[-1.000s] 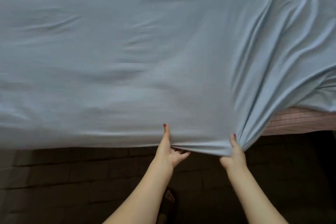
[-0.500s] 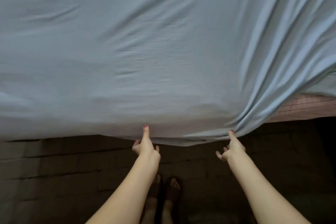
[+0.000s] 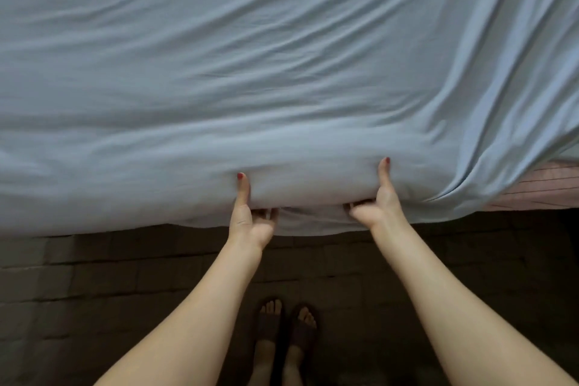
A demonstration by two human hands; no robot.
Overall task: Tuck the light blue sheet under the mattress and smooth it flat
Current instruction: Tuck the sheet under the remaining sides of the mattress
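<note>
Since half a second ago both hands have moved up from just under the hem onto the bed's near edge. The left hand (image 3: 250,219) and right hand (image 3: 377,204) each grip the sheet (image 3: 282,88), thumbs pressed on top, fingers curled beneath. The hem between them now bunches at the edge, probably ready to tuck. At the right edge the mattress (image 3: 545,188) shows bare, and long folds run toward the far right corner.
</note>
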